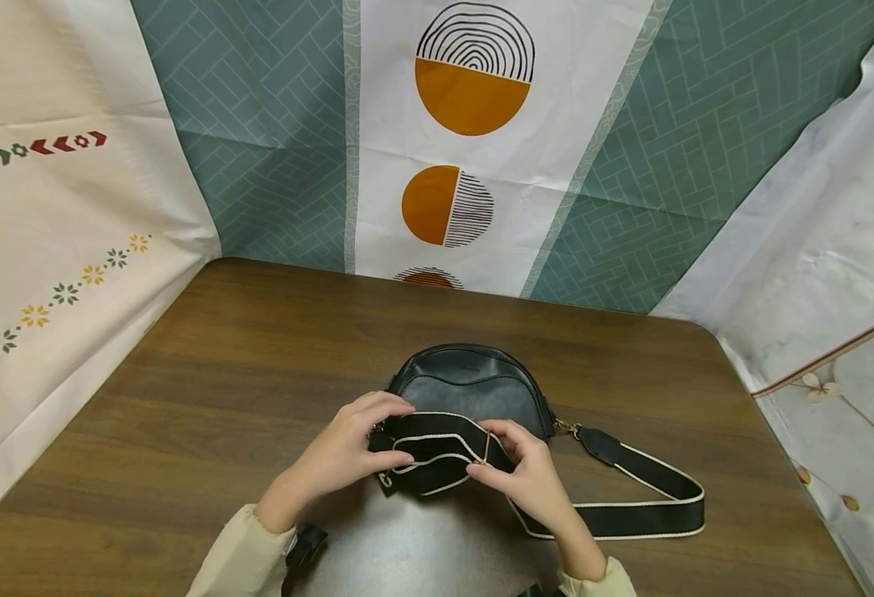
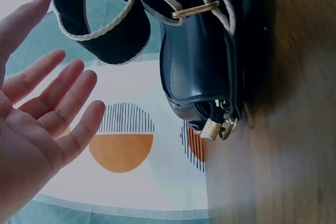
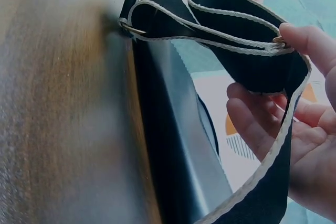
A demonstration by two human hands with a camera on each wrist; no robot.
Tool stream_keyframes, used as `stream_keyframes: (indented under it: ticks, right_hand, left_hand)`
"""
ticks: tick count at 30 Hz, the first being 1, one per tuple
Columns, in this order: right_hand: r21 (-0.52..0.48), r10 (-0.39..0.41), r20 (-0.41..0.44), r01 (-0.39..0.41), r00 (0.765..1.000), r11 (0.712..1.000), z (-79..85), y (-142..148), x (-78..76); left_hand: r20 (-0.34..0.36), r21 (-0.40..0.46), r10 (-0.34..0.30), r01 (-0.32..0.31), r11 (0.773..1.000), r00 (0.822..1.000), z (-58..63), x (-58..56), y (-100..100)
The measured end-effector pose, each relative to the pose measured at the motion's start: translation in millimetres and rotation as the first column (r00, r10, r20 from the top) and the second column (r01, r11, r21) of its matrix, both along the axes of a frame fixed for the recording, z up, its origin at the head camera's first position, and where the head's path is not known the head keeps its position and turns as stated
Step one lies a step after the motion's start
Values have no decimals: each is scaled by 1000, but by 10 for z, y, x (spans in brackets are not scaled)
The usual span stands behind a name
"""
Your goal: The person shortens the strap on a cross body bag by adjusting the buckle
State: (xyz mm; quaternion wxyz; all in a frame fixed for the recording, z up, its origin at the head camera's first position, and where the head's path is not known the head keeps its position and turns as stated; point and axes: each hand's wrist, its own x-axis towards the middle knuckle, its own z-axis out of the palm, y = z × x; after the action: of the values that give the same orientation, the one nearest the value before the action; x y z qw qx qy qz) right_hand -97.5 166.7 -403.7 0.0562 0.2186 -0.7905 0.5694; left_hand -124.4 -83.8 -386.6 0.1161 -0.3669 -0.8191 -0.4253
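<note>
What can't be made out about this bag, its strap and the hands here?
Black bag, head view: part of the lower front, hidden behind the strap.
Right hand, right wrist view: its base, cut off by the right edge.
Left hand, left wrist view: thumb's base, cut off by the left edge.

- In my head view, glare pales the tabletop [image 1: 415, 547].
- My wrist views look hazy, the tabletop partly blurred.
- I catch sheen along the black bag [image 2: 194, 61].

Cannot read any text, label, brand or number in any view; cannot make out signs either.
</note>
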Motion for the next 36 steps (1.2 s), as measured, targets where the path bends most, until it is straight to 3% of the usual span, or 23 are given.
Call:
stream_keyframes:
  ticks: [7, 18, 26, 31, 36]
  right_hand:
    - [-65, -19, 69, 23, 997, 998, -21, 24, 5]
    - [-218, 29, 193, 14, 981, 976, -32, 41, -20]
    - [-306, -53, 346, 166, 937, 937, 16, -4, -14]
    - [-327, -99, 364, 226, 926, 918, 37, -27, -16]
    - [-359, -110, 371, 251, 922, 899, 38, -56, -19]
  left_hand:
    - [-30, 25, 17, -17, 1000, 999, -44, 10, -35]
    - [10, 30, 40, -40, 999, 999, -128, 13, -71]
    - [-15, 28, 24, -24, 999, 1000, -165, 33, -38]
    - [-54, -9, 29, -30, 1000, 998, -160, 47, 19]
    - [-51, 5, -12, 12, 1000, 999, -169, 56, 103]
